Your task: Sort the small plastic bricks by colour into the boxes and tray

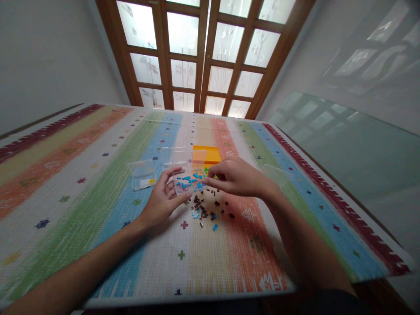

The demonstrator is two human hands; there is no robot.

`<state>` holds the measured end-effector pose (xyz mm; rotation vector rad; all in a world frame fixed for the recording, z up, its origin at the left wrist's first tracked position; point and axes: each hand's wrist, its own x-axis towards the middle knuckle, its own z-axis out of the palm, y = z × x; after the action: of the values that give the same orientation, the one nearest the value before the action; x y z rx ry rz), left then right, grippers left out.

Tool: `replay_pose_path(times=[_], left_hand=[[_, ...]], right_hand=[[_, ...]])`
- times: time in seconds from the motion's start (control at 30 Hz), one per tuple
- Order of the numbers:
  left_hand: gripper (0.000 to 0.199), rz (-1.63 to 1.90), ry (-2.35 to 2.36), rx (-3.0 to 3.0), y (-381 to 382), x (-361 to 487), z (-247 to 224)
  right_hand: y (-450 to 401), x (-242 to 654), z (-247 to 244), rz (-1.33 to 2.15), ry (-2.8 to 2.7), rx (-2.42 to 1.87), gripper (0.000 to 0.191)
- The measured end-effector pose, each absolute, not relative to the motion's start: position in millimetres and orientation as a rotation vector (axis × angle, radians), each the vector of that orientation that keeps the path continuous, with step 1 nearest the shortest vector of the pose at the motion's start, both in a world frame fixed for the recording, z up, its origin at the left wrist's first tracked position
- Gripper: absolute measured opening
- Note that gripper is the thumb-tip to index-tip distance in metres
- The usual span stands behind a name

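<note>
My left hand (163, 192) grips the near left side of a clear plastic box (176, 188), thumb in front and fingers behind. Small blue bricks (187, 180) lie scattered inside it, and its clear lid (172, 155) stands raised at the back. Over the box's right side, my right hand (231, 174) has its fingers pinched together close to the blue bricks; whatever is between the fingertips is hidden. Just in front of the box, a loose pile of tiny dark brown bricks (201, 208) rests on the tablecloth, with a few blue bricks (215, 227) among and beside it.
An open orange box (208, 153) sits behind my right hand, with some green pieces (206, 170) near it. To the left stands another clear box (141, 181) with yellow pieces (152, 180). A clear plastic lid or box (278, 173) lies right of my wrist. Striped tablecloth (157, 267) underneath.
</note>
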<state>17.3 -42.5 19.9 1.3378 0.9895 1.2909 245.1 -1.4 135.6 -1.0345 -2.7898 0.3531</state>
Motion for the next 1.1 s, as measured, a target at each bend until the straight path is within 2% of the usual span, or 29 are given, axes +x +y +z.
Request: replay_pose_path(times=[0.13, 0.37, 0.6, 0.77, 0.87, 1.1], left_hand=[[0.064, 1.339, 1.018, 1.353, -40, 14, 23], [0.063, 1.389, 1.035, 1.346, -34, 10, 20], [0.062, 1.459, 1.023, 1.357, -33, 10, 18], [0.063, 1.436, 1.033, 1.339, -35, 11, 17], [0.063, 1.424, 1.023, 1.349, -35, 11, 18], [0.061, 1.390, 1.025, 1.410, -36, 10, 18]], right_hand=[[-1, 261, 150, 0.664, -2.962, -0.995, 0.030], [3, 250, 126, 0.781, -3.208, -1.145, 0.001], [-1, 231, 100, 0.702, -3.346, -1.236, 0.011], [0, 224, 90, 0.828, -3.361, -1.209, 0.012], [2, 224, 89, 0.808, -3.376, -1.203, 0.007], [5, 229, 87, 0.799, -3.320, -1.195, 0.009]])
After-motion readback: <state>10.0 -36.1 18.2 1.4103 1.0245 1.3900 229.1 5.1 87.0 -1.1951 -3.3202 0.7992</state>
